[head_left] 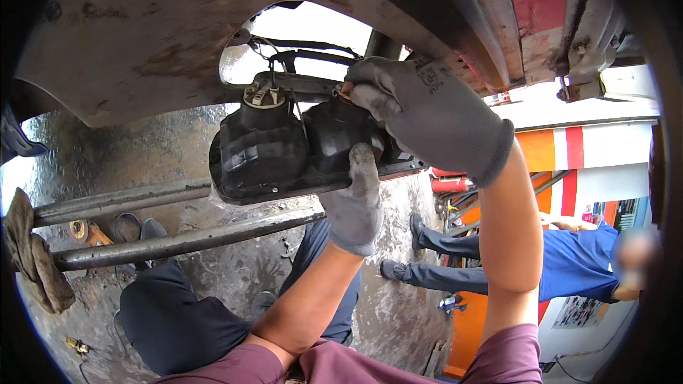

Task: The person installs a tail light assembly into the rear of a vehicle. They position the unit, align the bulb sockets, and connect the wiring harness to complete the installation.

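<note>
A black vehicle lamp housing (263,153) with two rounded humps sits in front of me, its back towards me. From its left hump rises a cream bulb socket (264,97) with wires running up to the opening. My left hand (359,203), in a grey glove, grips the housing's near edge, thumb lying against the right hump. Gloved in grey too, my right hand (420,107) reaches over the top of that hump. Its fingers are pinched together around something small there, mostly hidden by the hand.
A large worn body panel (142,35) with a cut-out arches above the lamp. Two metal bars (192,240) extend left, a rag (35,256) hanging at their end. An angle grinder (89,232) lies on the wet floor. A person in blue (576,263) stands at right.
</note>
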Available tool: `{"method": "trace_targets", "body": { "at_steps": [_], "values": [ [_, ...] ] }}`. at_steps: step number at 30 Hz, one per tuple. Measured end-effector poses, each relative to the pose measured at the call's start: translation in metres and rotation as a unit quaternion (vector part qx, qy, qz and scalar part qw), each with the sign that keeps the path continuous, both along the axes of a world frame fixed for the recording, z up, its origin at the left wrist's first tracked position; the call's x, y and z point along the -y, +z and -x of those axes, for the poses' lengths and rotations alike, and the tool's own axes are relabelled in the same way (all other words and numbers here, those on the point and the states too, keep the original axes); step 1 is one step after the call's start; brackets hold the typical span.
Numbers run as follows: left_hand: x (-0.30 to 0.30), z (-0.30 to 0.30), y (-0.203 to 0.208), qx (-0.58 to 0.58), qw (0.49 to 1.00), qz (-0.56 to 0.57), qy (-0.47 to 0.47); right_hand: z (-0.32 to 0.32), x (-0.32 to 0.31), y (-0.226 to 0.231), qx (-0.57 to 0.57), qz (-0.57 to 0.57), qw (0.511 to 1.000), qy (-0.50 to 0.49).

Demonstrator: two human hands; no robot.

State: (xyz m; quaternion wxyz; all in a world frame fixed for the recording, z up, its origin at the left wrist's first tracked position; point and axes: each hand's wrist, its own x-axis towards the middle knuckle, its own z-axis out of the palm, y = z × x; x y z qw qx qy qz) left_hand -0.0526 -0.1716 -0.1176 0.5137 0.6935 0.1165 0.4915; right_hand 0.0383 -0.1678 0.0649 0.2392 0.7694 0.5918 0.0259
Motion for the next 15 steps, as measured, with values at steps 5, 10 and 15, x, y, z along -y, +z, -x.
{"method": "trace_targets", "body": {
  "at_steps": [5, 10, 15],
  "values": [
    [-0.002, 0.001, 0.011, 0.047, 0.967, 0.236, -0.084, 0.003, -0.007, -0.003, -0.022, -0.031, 0.999, -0.029],
    [-0.001, 0.000, 0.010, 0.067, 0.877, 0.436, -0.188, 0.005, -0.015, -0.012, -0.099, -0.124, 0.971, -0.180],
    [0.000, -0.002, -0.003, 0.014, 0.975, 0.211, -0.070, 0.010, -0.019, -0.011, -0.162, -0.133, 0.937, -0.280]
  ]
}}
